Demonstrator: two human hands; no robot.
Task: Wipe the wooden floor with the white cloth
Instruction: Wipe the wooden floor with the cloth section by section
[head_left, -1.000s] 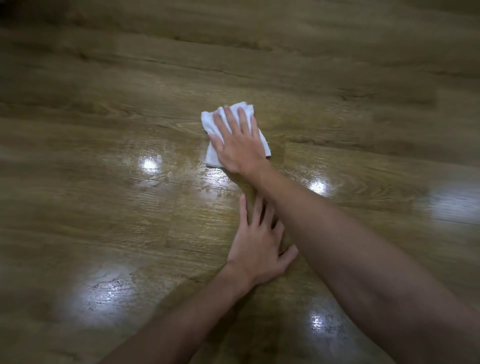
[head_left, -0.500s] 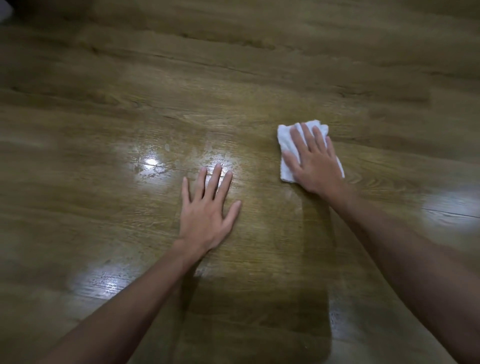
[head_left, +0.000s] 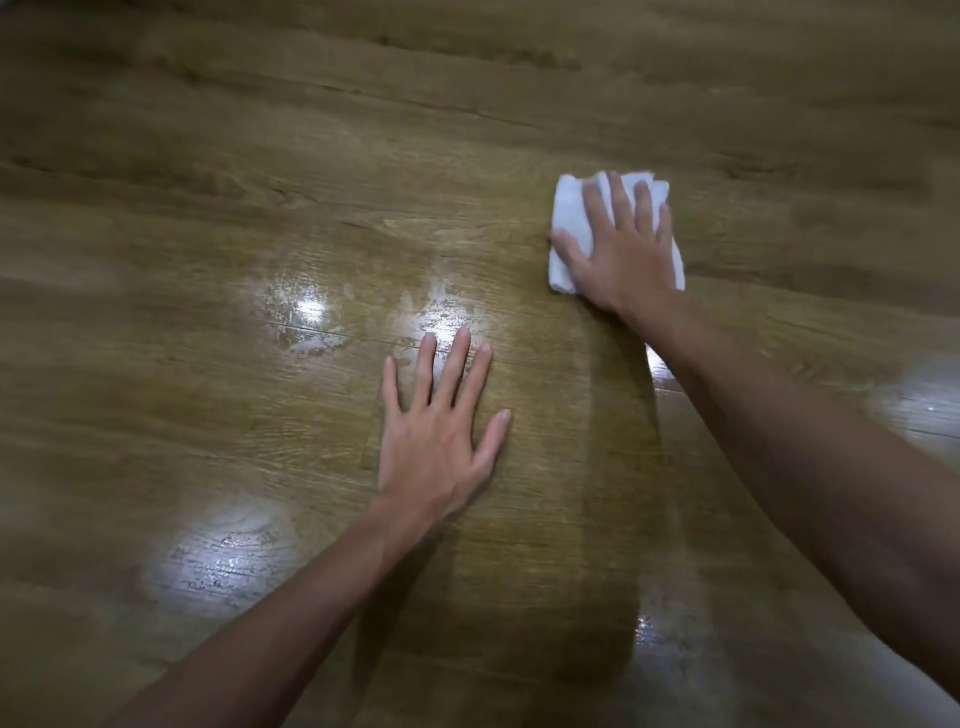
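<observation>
A folded white cloth (head_left: 570, 215) lies flat on the wooden floor (head_left: 260, 171) at the upper right. My right hand (head_left: 623, 254) presses down on it with straight, spread fingers and covers most of it. My left hand (head_left: 439, 431) rests flat on the bare boards in the middle of the view, fingers spread, nearer to me and to the left of the cloth. It holds nothing.
Glossy brown planks fill the whole view. Bright light reflections with smeared damp patches (head_left: 306, 317) show left of and beyond my left hand, and another glare patch (head_left: 218, 561) lies at the lower left.
My right hand has slid the cloth from in front of me to the right. My left hand stays planted flat on the boards, and the view has swung with the motion.
</observation>
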